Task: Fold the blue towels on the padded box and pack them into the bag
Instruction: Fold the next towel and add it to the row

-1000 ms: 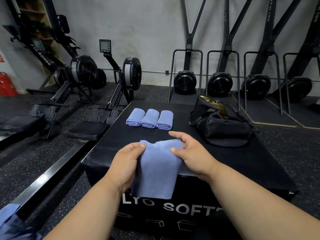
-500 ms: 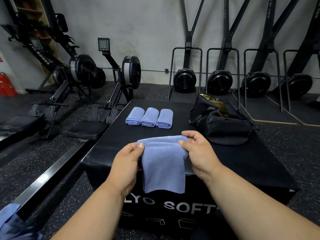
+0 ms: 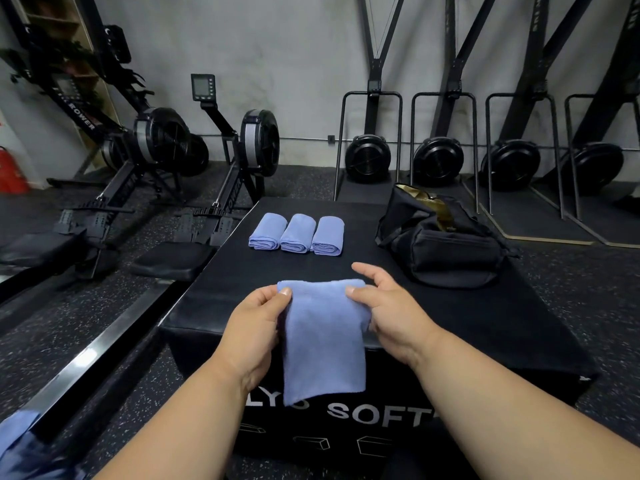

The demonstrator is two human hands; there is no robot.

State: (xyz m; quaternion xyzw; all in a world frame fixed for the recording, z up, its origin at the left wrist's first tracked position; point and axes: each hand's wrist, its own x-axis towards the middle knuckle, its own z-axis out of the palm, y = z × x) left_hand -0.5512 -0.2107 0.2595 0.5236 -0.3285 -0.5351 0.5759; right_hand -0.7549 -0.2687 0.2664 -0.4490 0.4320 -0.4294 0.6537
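Note:
A folded blue towel [image 3: 323, 337] hangs over the front edge of the black padded box [image 3: 450, 327]. My left hand [image 3: 254, 327] pinches its top left corner. My right hand [image 3: 388, 306] pinches its top right corner with the thumb, its other fingers spread. Three folded blue towels [image 3: 297, 233] lie side by side at the far left of the box top. A black bag [image 3: 446, 240], open at the top with a gold lining showing, sits at the far right of the box.
Rowing machines [image 3: 166, 150] stand on the floor to the left. Ski machines [image 3: 440, 157] line the back wall. More blue cloth [image 3: 17, 441] shows at the bottom left corner. A red extinguisher [image 3: 10, 171] stands at the left edge.
The towel hangs straighter and a little lower over the box's front. My right hand's fingers have spread out from the cloth; both hands stay at the top corners.

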